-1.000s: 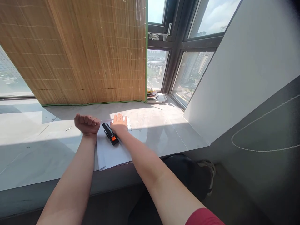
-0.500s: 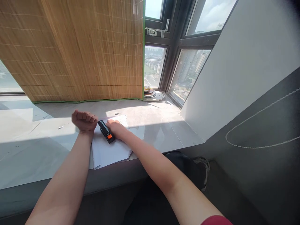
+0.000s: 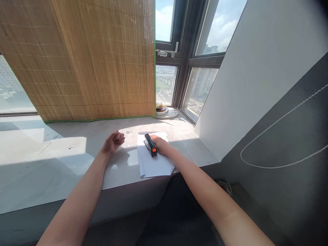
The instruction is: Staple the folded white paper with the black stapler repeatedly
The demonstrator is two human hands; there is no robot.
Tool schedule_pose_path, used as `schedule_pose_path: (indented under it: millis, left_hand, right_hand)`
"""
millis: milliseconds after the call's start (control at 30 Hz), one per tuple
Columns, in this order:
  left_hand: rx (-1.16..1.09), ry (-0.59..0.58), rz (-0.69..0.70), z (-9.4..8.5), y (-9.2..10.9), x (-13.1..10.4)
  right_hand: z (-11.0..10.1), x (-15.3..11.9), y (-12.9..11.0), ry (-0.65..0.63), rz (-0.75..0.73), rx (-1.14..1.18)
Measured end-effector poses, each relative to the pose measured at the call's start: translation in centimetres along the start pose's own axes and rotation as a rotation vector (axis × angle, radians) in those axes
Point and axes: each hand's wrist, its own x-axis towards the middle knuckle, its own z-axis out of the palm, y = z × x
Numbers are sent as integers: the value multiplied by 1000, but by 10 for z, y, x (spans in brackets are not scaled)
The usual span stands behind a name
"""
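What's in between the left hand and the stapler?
In the head view, beside the left hand comes bare, partly shaded sill, then the left part of the white paper under the stapler. Tiny bits lie slightly farther back.

Sheets of paper (image 3: 155,168) are lying near the front edge of the ledge (image 3: 120,174), with a stapler (image 3: 150,146) resting on them, the right hand (image 3: 160,144) sitting just to its right and the left hand (image 3: 114,141) well apart to the left of the sheets. Behind them a blind (image 3: 102,65) is hanging along the back of the ledge, while a stack of plates (image 3: 162,112) is standing beside its right edge, in the corner before the windows (image 3: 165,85). The wall (image 3: 228,89) is closing the ledge's right end, and a cord (image 3: 273,126) is hanging farther right.
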Motion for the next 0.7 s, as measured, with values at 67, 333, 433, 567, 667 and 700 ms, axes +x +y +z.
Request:
schedule_pose_path:
  millis: [67,333,433,567,667,700]
  left_hand:
    - [225,-55,-87,18,-14,4]
    - [1256,204,180,61,-51,-17]
    - [1478,53,152,67,-57,-34]
    - [1664,-20,60,74,-55,-39]
    - [1698,4,44,78,-52,-34]
    - [1679,-3,54,78,-51,-33]
  right_hand:
    - [-6,-5,5,-10,-7,2]
    - [0,1,-1,-22,-47,54]
    - [-2,-1,-2,-1,-48,66]
    - [-5,-9,-4,214,46,57]
    - [-2,-21,-11,271,3,114]
    - [1,-25,-14,244,-15,135]
